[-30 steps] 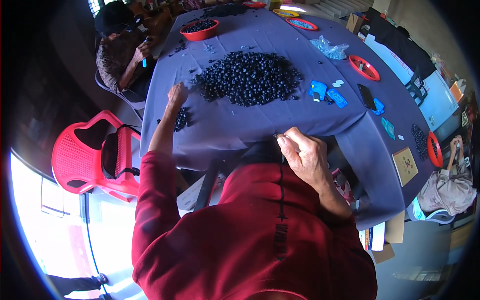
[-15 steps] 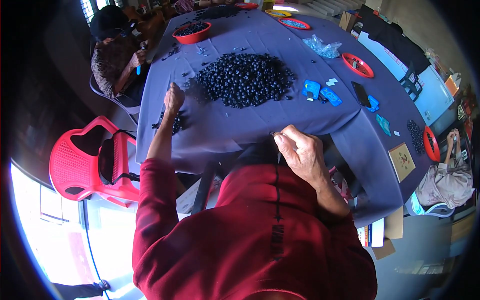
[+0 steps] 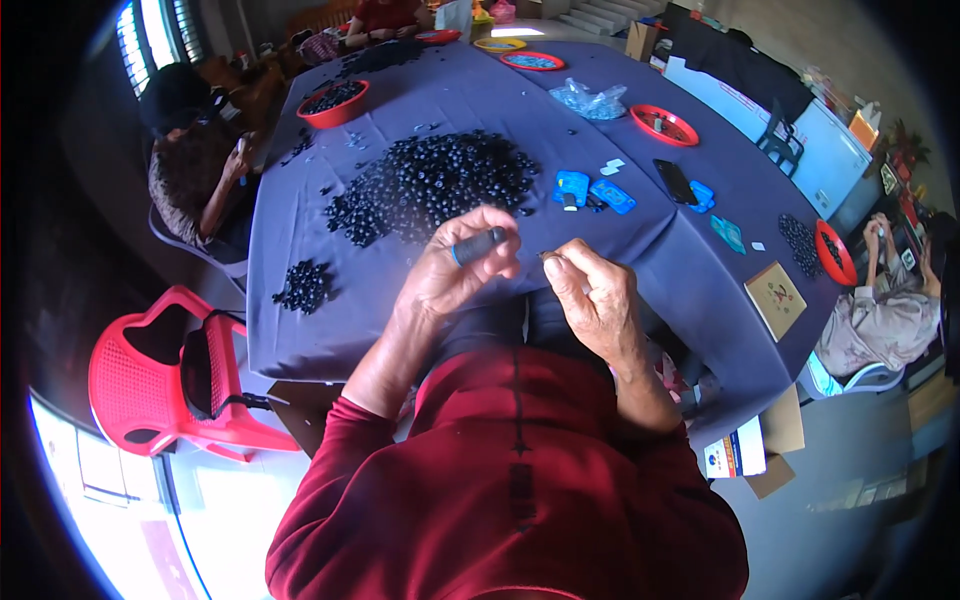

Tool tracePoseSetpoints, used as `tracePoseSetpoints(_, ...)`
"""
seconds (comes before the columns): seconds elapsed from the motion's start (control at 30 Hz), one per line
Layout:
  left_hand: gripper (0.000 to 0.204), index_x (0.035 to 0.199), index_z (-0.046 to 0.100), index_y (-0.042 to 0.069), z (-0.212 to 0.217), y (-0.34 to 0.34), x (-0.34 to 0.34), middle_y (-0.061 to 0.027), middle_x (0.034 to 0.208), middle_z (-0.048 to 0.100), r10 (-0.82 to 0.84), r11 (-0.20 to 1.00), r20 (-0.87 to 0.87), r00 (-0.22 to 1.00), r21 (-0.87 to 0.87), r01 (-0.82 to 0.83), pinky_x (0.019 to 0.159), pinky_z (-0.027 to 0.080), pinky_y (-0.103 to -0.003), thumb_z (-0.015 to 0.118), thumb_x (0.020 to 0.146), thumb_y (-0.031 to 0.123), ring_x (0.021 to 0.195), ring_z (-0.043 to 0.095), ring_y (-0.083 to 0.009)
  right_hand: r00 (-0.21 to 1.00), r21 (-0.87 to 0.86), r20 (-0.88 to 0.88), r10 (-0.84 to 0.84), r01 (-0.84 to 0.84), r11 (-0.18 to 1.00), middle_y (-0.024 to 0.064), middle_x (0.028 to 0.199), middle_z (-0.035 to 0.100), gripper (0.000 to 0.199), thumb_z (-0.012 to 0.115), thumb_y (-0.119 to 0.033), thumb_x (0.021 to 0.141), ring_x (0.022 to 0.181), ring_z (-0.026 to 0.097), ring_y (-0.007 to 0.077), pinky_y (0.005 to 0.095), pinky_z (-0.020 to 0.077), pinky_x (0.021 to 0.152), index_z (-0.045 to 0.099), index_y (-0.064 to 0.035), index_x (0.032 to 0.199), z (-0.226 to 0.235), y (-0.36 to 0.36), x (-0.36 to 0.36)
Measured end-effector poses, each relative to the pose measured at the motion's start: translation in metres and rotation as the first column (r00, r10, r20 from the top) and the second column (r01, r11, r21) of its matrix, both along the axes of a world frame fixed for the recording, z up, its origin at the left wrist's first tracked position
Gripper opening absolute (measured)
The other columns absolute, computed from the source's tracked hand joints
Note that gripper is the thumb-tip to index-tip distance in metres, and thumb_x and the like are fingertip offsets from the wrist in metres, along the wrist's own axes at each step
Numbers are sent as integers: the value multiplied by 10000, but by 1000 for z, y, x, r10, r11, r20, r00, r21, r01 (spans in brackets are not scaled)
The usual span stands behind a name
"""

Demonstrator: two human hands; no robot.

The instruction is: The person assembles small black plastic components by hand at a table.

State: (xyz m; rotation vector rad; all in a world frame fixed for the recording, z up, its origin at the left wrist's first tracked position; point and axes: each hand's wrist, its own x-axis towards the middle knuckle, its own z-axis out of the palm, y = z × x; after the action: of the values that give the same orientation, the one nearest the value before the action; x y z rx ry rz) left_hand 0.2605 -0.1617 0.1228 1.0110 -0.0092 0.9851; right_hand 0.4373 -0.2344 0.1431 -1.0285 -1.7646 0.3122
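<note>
My left hand (image 3: 462,262) is raised in front of the big heap of small black round parts (image 3: 455,180), its fingers curled. A dark grey sleeve with a blue edge (image 3: 478,246) shows at its fingers, looking like a finger cover. What those fingers hold, if anything, is hidden. Close beside it, my right hand (image 3: 600,295) pinches a small dark piece (image 3: 548,256) between thumb and forefinger, too small to name. The hands are apart, above the table's near edge. A smaller pile of black parts (image 3: 303,287) lies left of my left hand.
On the purple-grey tablecloth (image 3: 660,270) are a red bowl (image 3: 335,112) of black parts, a red tray (image 3: 664,128), blue packets (image 3: 612,197), a phone (image 3: 675,182) and a clear bag (image 3: 588,100). A red chair (image 3: 140,390) stands left. Other people sit around the table.
My left hand has come back from the small pile at the left to beside my right hand. The right hand keeps its pinch. The whole view has shifted somewhat.
</note>
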Motion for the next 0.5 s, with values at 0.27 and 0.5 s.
tracePoseSetpoints(0.27, 303, 955, 522, -27, -10, -5, 22, -72, 808, 536, -167, 986, 97, 981, 1, 168, 637, 396, -285, 646, 797, 200, 678, 468, -121, 997, -20, 74, -30, 32, 999, 61, 590, 536, 212, 498, -198, 908, 489, 490, 122, 272, 385, 471, 556, -20, 809, 6, -7, 5)
tracePoseSetpoints(0.5, 304, 962, 533, -33, -13, -4, 22, -72, 777, 553, -116, 992, 9, 993, 53, 116, 685, 415, -292, 639, 805, 205, 718, 505, -154, 996, 15, 80, -41, 40, 999, 53, 659, 635, 191, 498, -173, 906, 573, 614, 150, 266, 450, 520, 571, -27, 807, 4, -4, 0)
